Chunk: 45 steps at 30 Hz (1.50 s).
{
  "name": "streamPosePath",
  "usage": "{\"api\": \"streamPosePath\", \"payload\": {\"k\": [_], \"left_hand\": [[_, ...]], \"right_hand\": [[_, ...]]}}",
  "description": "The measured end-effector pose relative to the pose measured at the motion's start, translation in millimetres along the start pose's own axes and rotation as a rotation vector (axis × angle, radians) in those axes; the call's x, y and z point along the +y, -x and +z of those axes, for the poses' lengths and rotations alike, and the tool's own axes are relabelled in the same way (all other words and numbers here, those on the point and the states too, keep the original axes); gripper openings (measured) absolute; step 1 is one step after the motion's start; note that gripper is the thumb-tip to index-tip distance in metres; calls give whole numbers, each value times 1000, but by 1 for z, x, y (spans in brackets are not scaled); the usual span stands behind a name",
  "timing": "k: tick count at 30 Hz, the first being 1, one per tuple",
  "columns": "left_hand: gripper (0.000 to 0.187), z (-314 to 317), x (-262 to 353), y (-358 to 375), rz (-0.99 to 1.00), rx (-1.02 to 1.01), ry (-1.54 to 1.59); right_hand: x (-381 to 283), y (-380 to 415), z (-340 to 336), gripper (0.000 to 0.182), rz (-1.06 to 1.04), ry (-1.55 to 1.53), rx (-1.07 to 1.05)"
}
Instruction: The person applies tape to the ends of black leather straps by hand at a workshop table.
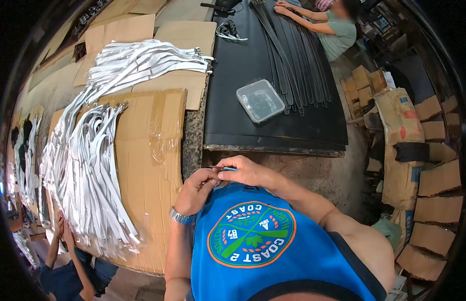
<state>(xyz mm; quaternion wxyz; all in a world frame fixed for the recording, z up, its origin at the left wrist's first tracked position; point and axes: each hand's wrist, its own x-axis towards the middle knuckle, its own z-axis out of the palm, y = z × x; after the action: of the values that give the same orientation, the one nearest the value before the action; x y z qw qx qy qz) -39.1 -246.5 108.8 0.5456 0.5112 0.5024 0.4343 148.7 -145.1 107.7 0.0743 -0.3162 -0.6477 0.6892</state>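
My left hand (197, 186), with a silver watch on its wrist, is in front of my chest with its fingers closed. My right hand (245, 171) meets it there, fingers also closed. Between the fingertips shows a small, thin dark object with a blue part (228, 169); its kind is too small to make out. The hands are just short of the near edge of the black-topped table (273, 133). What lies inside the left fingers is hidden.
On the table are a clear plastic box (260, 101) and long black straps (293, 60). Bundles of white straps (97, 170) with metal ends lie over cardboard (147, 130) at left. One person (336, 30) works at the far end, another (67, 266) at lower left. Cartons (438, 215) stand right.
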Motion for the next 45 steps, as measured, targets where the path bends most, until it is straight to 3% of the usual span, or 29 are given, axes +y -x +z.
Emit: {"api": "streamPosePath", "payload": {"k": [4, 10, 14, 20, 28, 30, 37, 41, 45], "left_hand": [[9, -4, 10, 0, 13, -120, -26], [8, -6, 7, -2, 31, -135, -57], [8, -8, 5, -2, 58, -138, -108], [9, 0, 10, 2, 24, -105, 38], [10, -1, 7, 0, 43, 0, -50], [12, -2, 2, 1, -29, 43, 24], [17, 6, 2, -3, -143, 119, 154], [15, 8, -8, -6, -79, 146, 27], [14, 13, -3, -6, -50, 179, 159]], "right_hand": [[-4, 1, -6, 24, -49, -94, -70], [-3, 1, -2, 21, -84, 164, 28], [-9, 3, 6, 22, -128, 164, 79], [-5, 2, 4, 23, -73, 183, 42], [-19, 12, 8, 19, -130, 355, 195], [-29, 16, 4, 16, -78, 349, 223], [-31, 18, 3, 16, -201, 480, 213], [-30, 16, 4, 19, -204, 428, 181], [-33, 16, 4, 24, -190, 367, 159]]}}
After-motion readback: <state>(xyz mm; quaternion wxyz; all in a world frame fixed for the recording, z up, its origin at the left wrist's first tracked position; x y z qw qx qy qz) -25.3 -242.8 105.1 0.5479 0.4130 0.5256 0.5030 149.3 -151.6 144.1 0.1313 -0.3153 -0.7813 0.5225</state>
